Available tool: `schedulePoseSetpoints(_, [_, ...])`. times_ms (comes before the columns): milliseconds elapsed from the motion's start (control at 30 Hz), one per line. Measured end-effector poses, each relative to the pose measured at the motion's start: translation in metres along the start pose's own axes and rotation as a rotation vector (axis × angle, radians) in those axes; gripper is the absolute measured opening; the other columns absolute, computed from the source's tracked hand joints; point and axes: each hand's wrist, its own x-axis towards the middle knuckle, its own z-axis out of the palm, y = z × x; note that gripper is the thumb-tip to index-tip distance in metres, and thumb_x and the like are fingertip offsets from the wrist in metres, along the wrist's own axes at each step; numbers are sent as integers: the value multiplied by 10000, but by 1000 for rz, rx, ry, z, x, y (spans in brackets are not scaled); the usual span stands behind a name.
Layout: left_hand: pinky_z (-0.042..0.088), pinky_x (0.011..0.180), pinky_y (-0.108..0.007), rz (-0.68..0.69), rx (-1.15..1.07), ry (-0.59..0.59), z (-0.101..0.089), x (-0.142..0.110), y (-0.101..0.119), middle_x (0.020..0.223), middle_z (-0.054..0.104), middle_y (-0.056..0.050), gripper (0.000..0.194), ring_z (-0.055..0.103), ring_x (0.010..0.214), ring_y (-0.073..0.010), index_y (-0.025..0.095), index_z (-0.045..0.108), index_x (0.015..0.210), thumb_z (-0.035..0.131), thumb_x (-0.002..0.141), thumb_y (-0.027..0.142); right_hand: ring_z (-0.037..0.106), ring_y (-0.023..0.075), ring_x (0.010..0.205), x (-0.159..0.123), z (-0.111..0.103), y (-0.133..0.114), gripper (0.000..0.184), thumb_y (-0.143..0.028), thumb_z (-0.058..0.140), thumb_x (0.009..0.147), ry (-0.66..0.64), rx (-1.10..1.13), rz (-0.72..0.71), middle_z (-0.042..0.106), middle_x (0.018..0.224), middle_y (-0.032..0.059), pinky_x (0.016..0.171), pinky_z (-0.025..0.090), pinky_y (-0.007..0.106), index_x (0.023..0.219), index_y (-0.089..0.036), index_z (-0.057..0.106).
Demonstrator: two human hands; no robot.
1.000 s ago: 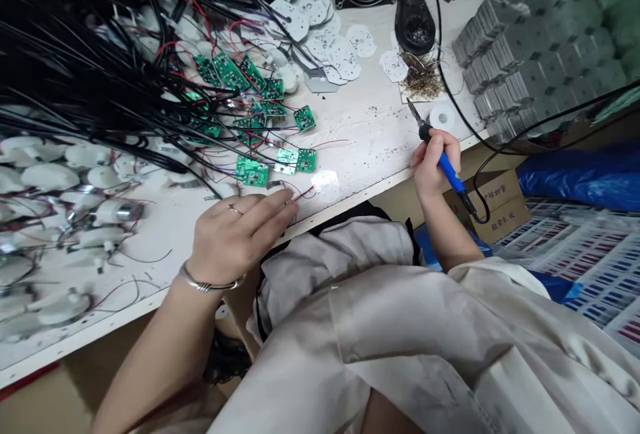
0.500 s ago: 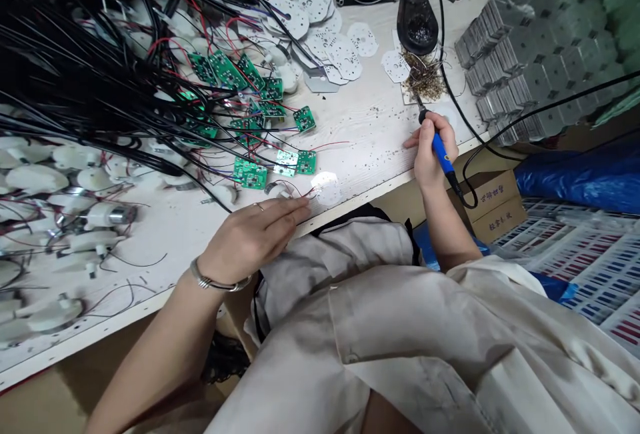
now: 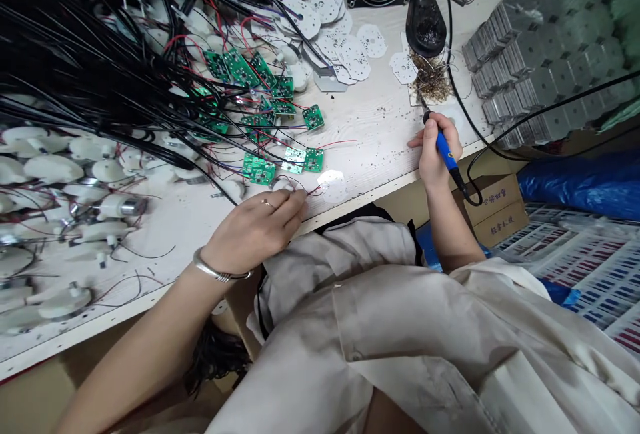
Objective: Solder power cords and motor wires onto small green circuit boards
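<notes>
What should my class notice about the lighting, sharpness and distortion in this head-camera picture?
In the head view, a bright pale patch glares on the white tabletop beside the left hand; the black wires at upper left merge into a dark mass; wide-angle stretching makes the beige coat loom large; the blue soldering iron in the right hand looks fairly sharp.

Soldering iron (image 3: 448,157) in right hand (image 3: 431,156)
</notes>
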Motion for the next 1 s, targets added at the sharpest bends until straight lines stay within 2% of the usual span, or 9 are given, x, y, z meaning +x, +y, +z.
schedulePoseSetpoints(200, [494, 686, -349, -77, -1, -59, 3, 9, 2, 1058, 724, -113, 233, 602, 807, -216, 94, 729, 987, 501, 973, 45, 640, 65, 496, 2, -2, -5, 467, -665, 578, 910, 34, 77, 29, 633, 669, -84, 537, 552, 221, 1081, -239, 662])
schedulePoseSetpoints(300, [478, 633, -354, -85, 26, -105, 3, 14, 2, 993, 725, -102, 258, 607, 785, -215, 109, 736, 937, 485, 989, 74, 609, 77, 430, -8, -4, -17, 364, -596, 573, 950, 85, 176, -13, 583, 598, -102, 460, 511, 223, 1035, -252, 654])
schedulePoseSetpoints(367, [475, 630, -342, -120, -54, -103, 3, 11, 0, 1024, 732, -98, 303, 627, 807, -211, 133, 741, 979, 442, 1016, 104, 614, 85, 434, -23, -4, -28, 273, -525, 582, 972, 87, 245, -59, 594, 607, -101, 469, 524, 238, 1031, -268, 650])
schedulePoseSetpoints(467, [506, 718, -310, -257, -230, 24, 2, 1, -7, 1104, 733, -86, 265, 654, 902, -201, 166, 736, 1072, 476, 1043, 209, 723, 114, 626, -54, -1, -45, 201, -427, 609, 978, -49, 269, -101, 689, 766, -64, 677, 631, 307, 1127, -295, 637])
schedulePoseSetpoints(567, [479, 711, -309, -340, -199, 94, -1, -4, -12, 1085, 743, -54, 190, 649, 901, -194, 215, 744, 1054, 579, 1022, 301, 765, 143, 808, -83, 8, -53, 262, -390, 582, 989, -231, 247, -172, 732, 939, -19, 835, 646, 363, 1241, -319, 594])
schedulePoseSetpoints(667, [442, 719, -333, -338, -192, -39, -1, 2, -10, 1079, 751, -29, 215, 663, 934, -210, 265, 752, 1064, 548, 1036, 327, 762, 160, 866, -96, 17, -54, 292, -344, 565, 993, -342, 223, -300, 751, 959, -5, 847, 642, 373, 1285, -332, 574])
schedulePoseSetpoints(800, [459, 829, -378, -382, -362, -149, 5, 15, -6, 1156, 737, -33, 265, 666, 1057, -229, 288, 729, 1142, 479, 1056, 298, 745, 164, 884, -95, 22, -56, 322, -266, 584, 979, -375, 191, -440, 766, 928, -4, 827, 629, 356, 1293, -338, 582])
schedulePoseSetpoints(900, [476, 869, -391, -373, -427, -154, 14, 19, -10, 1201, 727, -17, 271, 659, 1089, -219, 281, 722, 1073, 452, 1072, 297, 744, 161, 891, -93, 22, -57, 331, -233, 595, 969, -379, 187, -462, 769, 911, 1, 824, 628, 339, 1289, -318, 590])
schedulePoseSetpoints(1000, [492, 912, -404, -364, -435, -193, 19, 21, -14, 1083, 733, -12, 342, 658, 1059, -206, 258, 702, 969, 385, 1091, 299, 758, 156, 847, -96, 23, -54, 296, -271, 572, 987, -388, 191, -412, 762, 927, 4, 805, 638, 345, 1280, -306, 588])
